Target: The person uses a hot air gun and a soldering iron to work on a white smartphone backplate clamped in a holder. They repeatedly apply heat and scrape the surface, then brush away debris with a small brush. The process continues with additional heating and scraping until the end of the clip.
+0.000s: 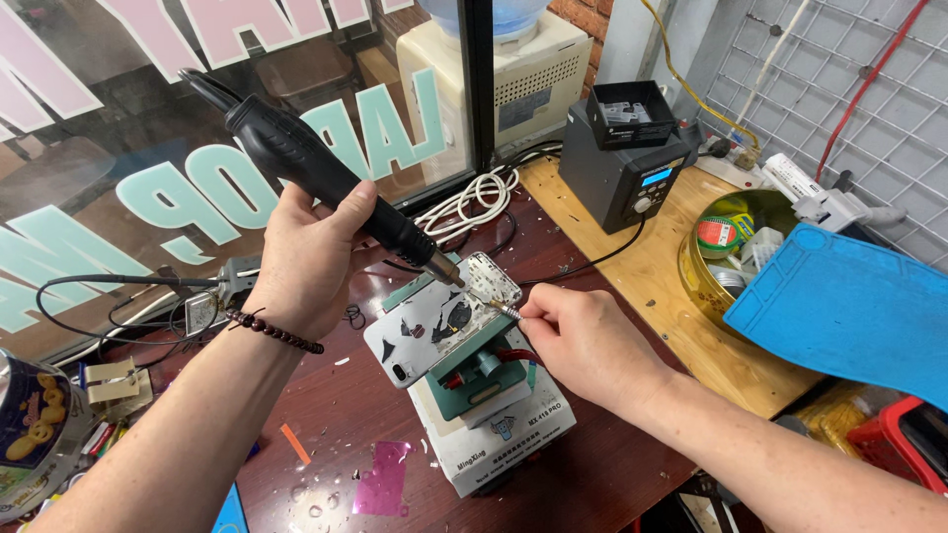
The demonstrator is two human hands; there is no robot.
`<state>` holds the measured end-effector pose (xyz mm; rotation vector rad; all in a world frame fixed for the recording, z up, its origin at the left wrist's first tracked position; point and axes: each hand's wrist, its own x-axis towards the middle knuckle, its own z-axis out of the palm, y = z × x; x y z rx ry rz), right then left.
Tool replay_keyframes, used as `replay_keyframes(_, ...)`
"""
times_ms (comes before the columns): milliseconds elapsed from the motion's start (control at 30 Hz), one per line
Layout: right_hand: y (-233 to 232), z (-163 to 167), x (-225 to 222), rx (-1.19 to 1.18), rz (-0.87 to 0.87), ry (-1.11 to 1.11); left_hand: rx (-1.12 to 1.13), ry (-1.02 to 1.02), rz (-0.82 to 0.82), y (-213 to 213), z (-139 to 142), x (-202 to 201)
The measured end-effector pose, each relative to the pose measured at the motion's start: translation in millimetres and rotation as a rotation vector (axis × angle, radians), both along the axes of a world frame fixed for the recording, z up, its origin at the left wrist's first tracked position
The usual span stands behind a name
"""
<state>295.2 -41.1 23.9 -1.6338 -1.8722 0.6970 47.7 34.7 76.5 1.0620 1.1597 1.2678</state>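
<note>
My left hand (308,255) grips a black hot-air handle (316,168), its metal nozzle angled down at the top edge of a white phone back panel (434,321). That panel lies tilted on a green clamp fixture (484,375) on top of a white box-shaped machine (499,429). My right hand (583,341) pinches thin metal tweezers (500,308), whose tip touches the panel's upper right part, right beside the nozzle. Dark patches of residue mark the panel.
A grey soldering station (627,173) with a blue display stands on a wooden board at the back right. A round tin of tape rolls (726,247) and a blue mat (849,311) lie to the right. White cables (474,197), a pink foil scrap (383,479) and small parts litter the dark table.
</note>
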Motion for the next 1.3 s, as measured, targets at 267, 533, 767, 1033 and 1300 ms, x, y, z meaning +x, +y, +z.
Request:
replay_keyframes(267,-2,-15,-1,0.116,0.031,0.003,-0.009,-0.013,-0.010,1,-3,1)
replay_keyframes(533,14,-11,10,-0.423,-0.192,0.629,0.017,-0.050,0.022,8,-1,1)
replay_keyframes(767,-7,-1,3,-0.096,-0.121,0.042,0.039,-0.054,0.055,7,7,-6)
replay_keyframes(1033,-9,5,-11,-0.014,-0.164,-0.004,-0.004,-0.017,0.054,1,3,-4)
replay_keyframes(1300,-14,4,-7,-0.003,-0.170,-0.029,0.004,-0.031,0.028,3,-1,-3)
